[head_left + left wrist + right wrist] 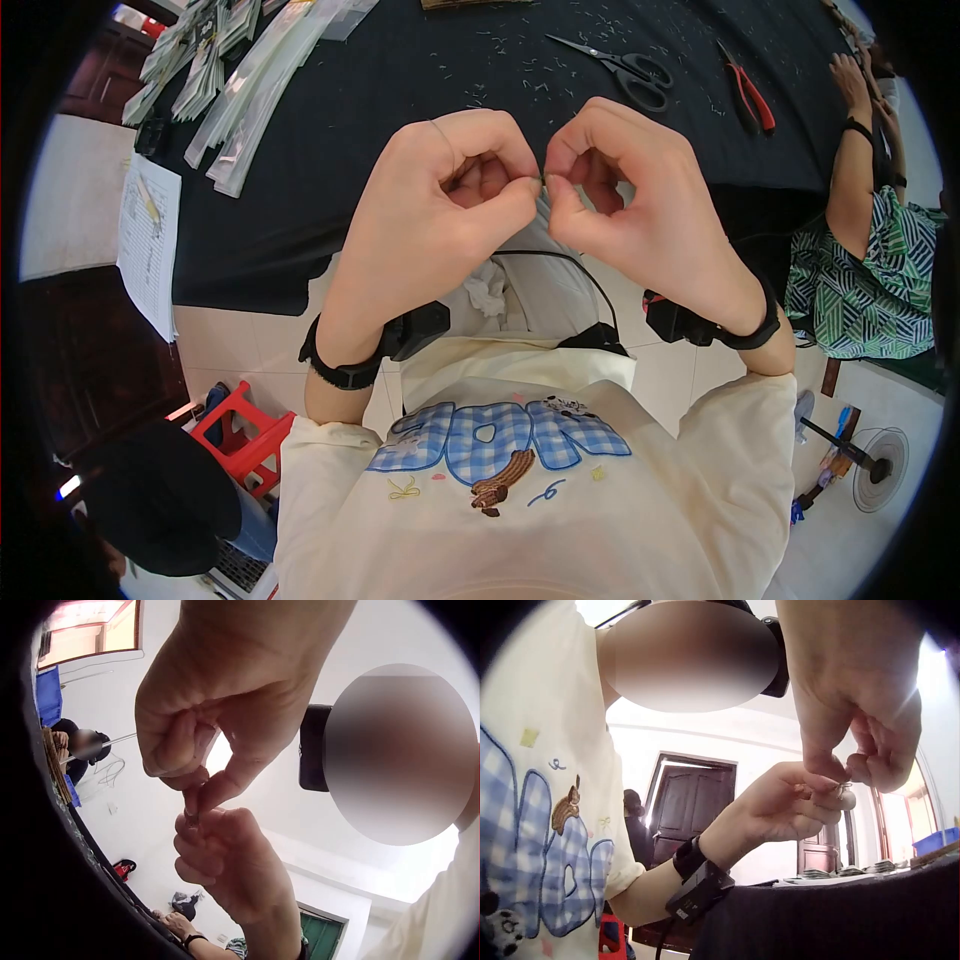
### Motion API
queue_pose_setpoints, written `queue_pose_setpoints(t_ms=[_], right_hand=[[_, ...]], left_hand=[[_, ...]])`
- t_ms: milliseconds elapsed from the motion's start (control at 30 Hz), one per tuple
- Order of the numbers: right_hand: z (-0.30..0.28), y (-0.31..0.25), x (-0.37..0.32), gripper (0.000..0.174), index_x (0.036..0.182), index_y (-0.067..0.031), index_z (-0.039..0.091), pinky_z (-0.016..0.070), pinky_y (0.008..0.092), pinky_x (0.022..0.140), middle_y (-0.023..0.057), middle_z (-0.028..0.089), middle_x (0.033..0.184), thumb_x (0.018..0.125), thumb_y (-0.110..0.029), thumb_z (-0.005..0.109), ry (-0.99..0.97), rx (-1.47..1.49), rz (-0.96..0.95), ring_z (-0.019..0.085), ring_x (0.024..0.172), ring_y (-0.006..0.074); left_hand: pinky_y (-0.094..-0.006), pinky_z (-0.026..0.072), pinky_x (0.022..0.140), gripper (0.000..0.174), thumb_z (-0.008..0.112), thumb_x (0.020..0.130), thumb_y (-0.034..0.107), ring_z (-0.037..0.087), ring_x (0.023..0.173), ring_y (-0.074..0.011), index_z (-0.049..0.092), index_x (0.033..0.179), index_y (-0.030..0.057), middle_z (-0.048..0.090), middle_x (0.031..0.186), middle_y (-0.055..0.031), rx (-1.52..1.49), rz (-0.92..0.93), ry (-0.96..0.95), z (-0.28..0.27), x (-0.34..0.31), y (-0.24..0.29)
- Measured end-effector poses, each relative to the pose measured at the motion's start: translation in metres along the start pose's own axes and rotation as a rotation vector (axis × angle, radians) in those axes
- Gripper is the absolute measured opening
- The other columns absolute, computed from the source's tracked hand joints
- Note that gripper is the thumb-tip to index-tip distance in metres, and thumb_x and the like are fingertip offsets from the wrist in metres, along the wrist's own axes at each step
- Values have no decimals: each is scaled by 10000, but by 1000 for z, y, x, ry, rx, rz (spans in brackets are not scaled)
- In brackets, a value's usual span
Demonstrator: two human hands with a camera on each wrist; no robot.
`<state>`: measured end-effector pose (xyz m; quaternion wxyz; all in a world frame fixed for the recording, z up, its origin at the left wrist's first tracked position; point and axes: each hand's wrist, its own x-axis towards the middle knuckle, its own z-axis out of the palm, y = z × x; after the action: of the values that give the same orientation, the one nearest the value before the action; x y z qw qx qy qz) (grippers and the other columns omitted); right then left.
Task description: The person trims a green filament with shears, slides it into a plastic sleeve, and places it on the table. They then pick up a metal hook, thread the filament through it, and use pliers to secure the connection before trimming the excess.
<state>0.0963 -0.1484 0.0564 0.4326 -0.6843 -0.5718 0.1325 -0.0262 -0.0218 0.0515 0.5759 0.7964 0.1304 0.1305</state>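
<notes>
black-covered worktop, pale clippings strewn | left hand, right hand: both pinching one tiny thin piece between their meeting fingertips | risk: scant fingertip purchase could let it slip, bend or vanish among scraps

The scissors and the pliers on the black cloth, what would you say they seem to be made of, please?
The scissors seem to have metal blades, grey with a dull sheen; their smooth dark handles are probably plastic. The pliers look metal at the slim tip, with slightly shiny red grips, perhaps plastic or rubber.
</notes>
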Motion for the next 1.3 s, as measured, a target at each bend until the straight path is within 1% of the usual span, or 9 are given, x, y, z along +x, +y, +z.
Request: queue_pose_setpoints(t_ms=[33,100,367,433,500,633,700,800,1300], right_hand=[[0,2,0,121,706,9,534,446,284,538,87,518,683,636,-47,615,0,0,0,552,611,200],[2,7,-1,115,737,-11,510,342,192,441,18,479,677,660,17,591,5,9,-76,448,505,60],[-3,8,-3,95,769,-17,524,339,167,450,-6,505,728,717,37,582,28,69,-23,453,531,26],[-5,7,-5,89,782,-19,530,335,160,452,-11,510,746,737,41,579,63,96,8,449,538,16],[-6,4,-7,91,810,-20,542,327,150,456,-8,518,776,756,35,589,129,35,-30,440,544,3],[-4,-1,-11,117,826,-21,566,317,147,445,4,521,785,736,31,620,164,-20,-75,430,532,5],[1,-1,-13,154,836,-29,593,319,154,430,14,531,795,708,39,647,217,-152,-219,429,515,19],[8,1,-13,188,839,-35,611,336,170,415,26,540,801,679,45,668,267,-232,-292,431,496,43],[16,8,-7,214,801,-25,600,372,193,410,41,556,779,621,72,663,328,-315,-407,450,482,84]], left_hand=[[-175,227,461,52,582,722,-23,336,528,9,537,703,-6,430,604,55,2,10,-8,0,0,-1],[-175,225,460,51,580,720,-23,331,523,8,536,701,-6,430,599,54,-5,1,-21,0,0,0],[-174,228,454,58,588,721,-13,339,515,6,540,690,-6,452,601,51,-60,-46,-60,0,3,-7],[-181,279,441,52,596,724,49,392,489,-13,586,714,-1,486,559,36,-188,-4,20,2,4,-12],[-179,273,438,58,603,732,58,391,490,-12,596,722,2,498,572,35,-255,-36,47,-1,4,-6],[-179,237,427,68,614,733,79,360,476,-7,617,736,11,508,575,36,-386,-100,113,-5,4,-5],[-181,225,425,70,614,731,83,349,471,-7,617,735,13,502,568,36,-400,-97,122,-3,4,-5],[-181,212,423,71,611,728,86,337,464,-7,617,731,16,491,556,38,-428,-102,136,-2,3,-5],[-172,247,432,65,602,723,80,379,488,-3,623,714,20,535,581,31,-421,-81,140,3,3,-6]])
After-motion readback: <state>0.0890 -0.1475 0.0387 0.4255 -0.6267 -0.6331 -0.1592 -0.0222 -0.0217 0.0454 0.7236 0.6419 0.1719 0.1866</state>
